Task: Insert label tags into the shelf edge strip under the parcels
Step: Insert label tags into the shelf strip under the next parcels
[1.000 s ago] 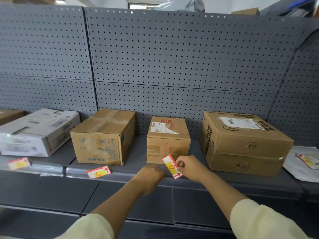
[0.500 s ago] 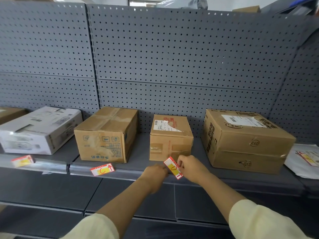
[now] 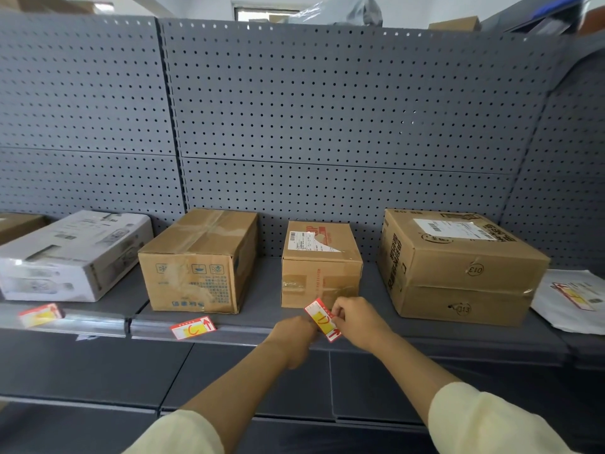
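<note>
A red-and-yellow label tag marked D (image 3: 322, 319) is tilted at the shelf edge strip (image 3: 248, 334), just below the small middle parcel (image 3: 320, 267). My right hand (image 3: 358, 322) pinches its right side and my left hand (image 3: 294, 339) holds its lower left edge. A tag marked C (image 3: 193, 328) sits in the strip under the taped brown parcel (image 3: 199, 262). Another tag (image 3: 40, 315) sits in the strip under the white box (image 3: 72, 257).
A large brown parcel (image 3: 458, 267) stands at the right, with a white mailer bag (image 3: 573, 299) bearing a tag beyond it. Grey pegboard (image 3: 327, 109) backs the shelf. A lower shelf (image 3: 98, 371) lies beneath my arms.
Both hands and the D tag have stayed at the strip under the small parcel. The tag has shifted only slightly, and my left hand has closed in on its edge.
</note>
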